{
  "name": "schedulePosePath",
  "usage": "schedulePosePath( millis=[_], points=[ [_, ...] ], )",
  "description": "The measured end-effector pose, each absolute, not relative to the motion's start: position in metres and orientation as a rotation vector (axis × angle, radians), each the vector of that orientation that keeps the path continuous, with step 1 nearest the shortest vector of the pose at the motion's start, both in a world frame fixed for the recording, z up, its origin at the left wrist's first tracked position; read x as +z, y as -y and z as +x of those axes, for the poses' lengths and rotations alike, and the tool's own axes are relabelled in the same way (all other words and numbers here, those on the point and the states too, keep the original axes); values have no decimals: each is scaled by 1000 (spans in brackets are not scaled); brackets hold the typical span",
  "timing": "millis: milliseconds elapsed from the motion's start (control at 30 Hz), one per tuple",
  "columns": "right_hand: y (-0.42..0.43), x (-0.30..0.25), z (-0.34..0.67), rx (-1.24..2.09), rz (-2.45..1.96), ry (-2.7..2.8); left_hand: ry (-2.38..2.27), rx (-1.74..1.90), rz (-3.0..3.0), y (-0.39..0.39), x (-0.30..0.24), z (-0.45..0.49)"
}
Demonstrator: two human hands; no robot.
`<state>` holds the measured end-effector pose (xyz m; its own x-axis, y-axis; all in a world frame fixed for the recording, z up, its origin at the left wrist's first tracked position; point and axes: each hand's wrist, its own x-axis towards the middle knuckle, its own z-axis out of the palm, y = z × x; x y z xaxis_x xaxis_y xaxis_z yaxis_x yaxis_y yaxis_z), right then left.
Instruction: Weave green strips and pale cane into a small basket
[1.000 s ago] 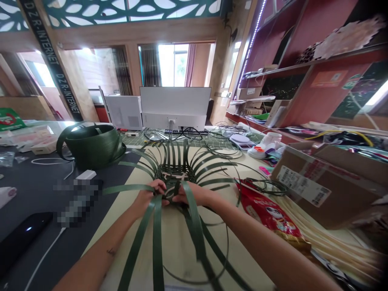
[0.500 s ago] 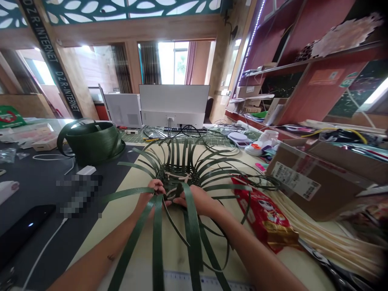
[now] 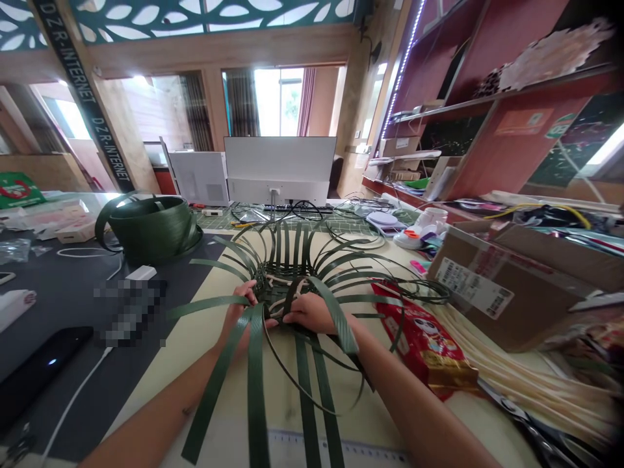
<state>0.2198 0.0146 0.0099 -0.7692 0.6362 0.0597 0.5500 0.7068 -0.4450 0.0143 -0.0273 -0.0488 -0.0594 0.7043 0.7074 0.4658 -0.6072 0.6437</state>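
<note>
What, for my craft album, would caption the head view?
Bare left hand and right hand at the near edge of a dark green basket woven from flat strips.

"What blocks your right hand (image 3: pixel 312 313)?"

"Green strips (image 3: pixel 303 367) hang on its near side and arch out to its right; the red packet (image 3: pixel 424 338) lies farther right."

"Where can your left hand (image 3: pixel 246 302) pass?"

"Over bare cream mat (image 3: pixel 188 338) to its left; one sideways strip (image 3: pixel 205 304) juts across."

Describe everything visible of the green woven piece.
The green woven piece is glossy, dark, plastic-looking strip work: a closely woven middle with raised sides and long, flat loose ends splaying outward. It sits on the pale surface, unfinished. The left hand and right hand grip its near side; a thin strand loops toward the viewer. The hands hide part of the weave.
</note>
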Motion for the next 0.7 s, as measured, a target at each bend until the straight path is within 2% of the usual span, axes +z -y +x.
schedulePosePath(
  millis=[367, 567, 700],
  points=[
    [-21, -1, 218, 447, -899, 2698, -1341, 1693, 2023, 28, -46, 27],
    [-10, 11, 218, 631, -1012, 2629, -1335, 1689, 1974, 27, -48, 26],
    [-9, 13, 220, 651, -998, 2639, -1391, 1856, 1877, 32, -41, 23]
  ],
)
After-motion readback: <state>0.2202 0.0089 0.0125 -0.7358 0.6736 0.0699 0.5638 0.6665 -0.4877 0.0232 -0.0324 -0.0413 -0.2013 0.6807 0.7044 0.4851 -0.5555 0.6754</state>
